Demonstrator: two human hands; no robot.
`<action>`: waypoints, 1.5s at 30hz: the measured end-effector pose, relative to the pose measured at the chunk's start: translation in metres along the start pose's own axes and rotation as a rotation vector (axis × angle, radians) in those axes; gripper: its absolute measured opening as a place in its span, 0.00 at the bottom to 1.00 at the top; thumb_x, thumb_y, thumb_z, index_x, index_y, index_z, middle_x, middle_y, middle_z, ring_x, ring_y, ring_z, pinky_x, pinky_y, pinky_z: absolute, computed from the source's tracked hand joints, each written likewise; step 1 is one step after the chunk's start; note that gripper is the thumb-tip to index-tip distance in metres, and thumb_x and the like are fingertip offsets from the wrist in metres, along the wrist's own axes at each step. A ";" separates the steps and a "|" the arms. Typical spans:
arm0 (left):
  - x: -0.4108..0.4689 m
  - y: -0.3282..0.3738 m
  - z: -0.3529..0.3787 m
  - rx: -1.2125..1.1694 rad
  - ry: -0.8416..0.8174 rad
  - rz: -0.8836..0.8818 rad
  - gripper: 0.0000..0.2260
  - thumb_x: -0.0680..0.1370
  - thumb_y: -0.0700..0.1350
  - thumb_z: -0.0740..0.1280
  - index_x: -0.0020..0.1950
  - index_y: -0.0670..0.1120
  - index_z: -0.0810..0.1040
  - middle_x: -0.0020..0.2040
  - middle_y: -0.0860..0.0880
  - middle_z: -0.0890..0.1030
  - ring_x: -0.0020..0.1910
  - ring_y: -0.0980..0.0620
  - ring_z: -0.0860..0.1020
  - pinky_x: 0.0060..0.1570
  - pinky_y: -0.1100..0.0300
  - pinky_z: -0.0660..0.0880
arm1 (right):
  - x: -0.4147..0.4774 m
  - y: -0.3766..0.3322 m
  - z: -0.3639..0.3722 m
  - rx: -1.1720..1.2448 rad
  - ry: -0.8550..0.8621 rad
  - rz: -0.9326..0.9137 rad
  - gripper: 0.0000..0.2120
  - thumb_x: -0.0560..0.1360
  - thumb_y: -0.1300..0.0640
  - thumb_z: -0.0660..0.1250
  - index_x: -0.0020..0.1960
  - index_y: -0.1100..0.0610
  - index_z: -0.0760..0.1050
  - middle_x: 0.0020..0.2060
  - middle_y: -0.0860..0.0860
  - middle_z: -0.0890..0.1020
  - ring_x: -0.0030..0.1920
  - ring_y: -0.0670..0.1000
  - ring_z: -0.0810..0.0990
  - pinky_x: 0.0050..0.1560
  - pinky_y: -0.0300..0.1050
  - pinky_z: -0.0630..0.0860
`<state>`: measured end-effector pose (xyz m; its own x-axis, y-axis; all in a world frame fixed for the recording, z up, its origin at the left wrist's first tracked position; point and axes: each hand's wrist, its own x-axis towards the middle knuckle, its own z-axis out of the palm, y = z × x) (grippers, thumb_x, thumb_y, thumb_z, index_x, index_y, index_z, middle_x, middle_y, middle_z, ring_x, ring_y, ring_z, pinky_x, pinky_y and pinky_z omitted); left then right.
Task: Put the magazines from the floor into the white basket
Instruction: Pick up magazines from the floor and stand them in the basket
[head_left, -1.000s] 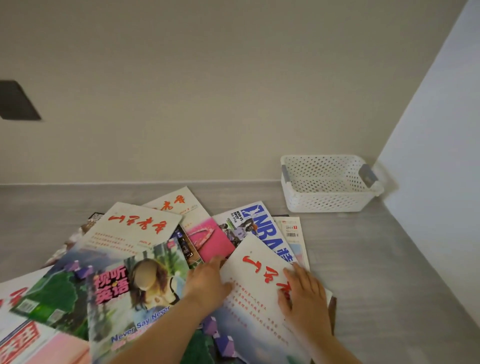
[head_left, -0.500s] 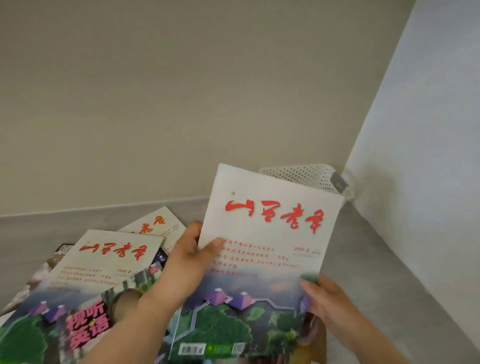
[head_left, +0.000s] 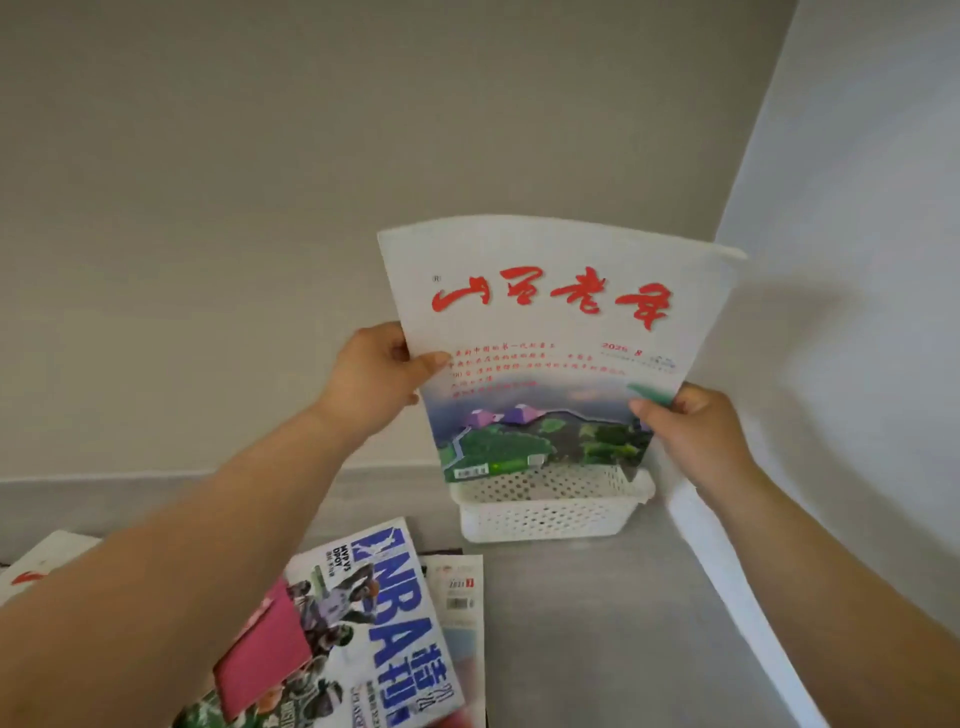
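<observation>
Hidden/unclear: the held magazine (head_left: 550, 332) covers the far rim and most of the inside of the white basket (head_left: 545, 514), so the basket's contents cannot be checked, nor whether the magazine's lower edge touches the basket. Small red print under the title is blurred and unreadable. Fingers of both hands are behind the cover, out of sight. Left hand (head_left: 374, 382): thumb pressed on the front at the left edge, gripping the magazine about halfway up. Right hand (head_left: 696, 431): thumb on the front near the lower right corner, pinching it there. Magazine is off the floor (head_left: 623, 623), upright in front of the far wall (head_left: 260, 234), directly over the basket. Front cover faces the camera; red title at the top, landscape picture at the bottom. Long axis runs up-down, leaning slightly right; top edge bows upward. Basket stands on the floor in the far right corner, close to the right wall (head_left: 857, 260). Near left on the floor: an NBA magazine (head_left: 374, 623), title running near-to-far, partly under a pink-covered magazine (head_left: 265, 654) and cut by the bottom edge of the frame. A barcode magazine (head_left: 460, 592) pokes out from under its right side. The left forearm (head_left: 182, 571) hides the rest of the pile.
</observation>
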<state>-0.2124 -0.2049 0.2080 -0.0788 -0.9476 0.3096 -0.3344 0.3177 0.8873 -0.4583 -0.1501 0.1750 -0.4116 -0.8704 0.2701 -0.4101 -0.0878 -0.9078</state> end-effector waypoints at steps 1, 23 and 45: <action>0.011 0.001 0.011 -0.004 0.009 0.008 0.10 0.73 0.38 0.66 0.53 0.38 0.77 0.45 0.47 0.78 0.39 0.49 0.76 0.24 0.70 0.74 | 0.016 0.003 -0.002 0.017 0.023 -0.014 0.10 0.70 0.67 0.66 0.51 0.63 0.78 0.36 0.46 0.80 0.29 0.37 0.75 0.28 0.25 0.69; 0.097 -0.085 0.106 0.321 -0.016 -0.247 0.12 0.75 0.40 0.63 0.57 0.40 0.76 0.56 0.40 0.79 0.46 0.45 0.75 0.47 0.56 0.72 | 0.116 0.128 0.055 -0.051 -0.125 0.249 0.11 0.72 0.68 0.62 0.54 0.69 0.74 0.55 0.65 0.79 0.55 0.64 0.75 0.49 0.48 0.70; 0.089 -0.108 0.092 0.615 -0.061 -0.348 0.25 0.73 0.53 0.65 0.67 0.47 0.63 0.66 0.45 0.71 0.59 0.44 0.73 0.50 0.55 0.70 | 0.110 0.120 0.059 0.000 0.075 0.144 0.17 0.73 0.66 0.62 0.62 0.60 0.69 0.61 0.59 0.73 0.51 0.48 0.69 0.48 0.38 0.67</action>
<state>-0.2699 -0.3268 0.1077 0.0825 -0.9966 0.0078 -0.8179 -0.0632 0.5719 -0.5043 -0.2850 0.0771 -0.5256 -0.8355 0.1601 -0.3421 0.0353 -0.9390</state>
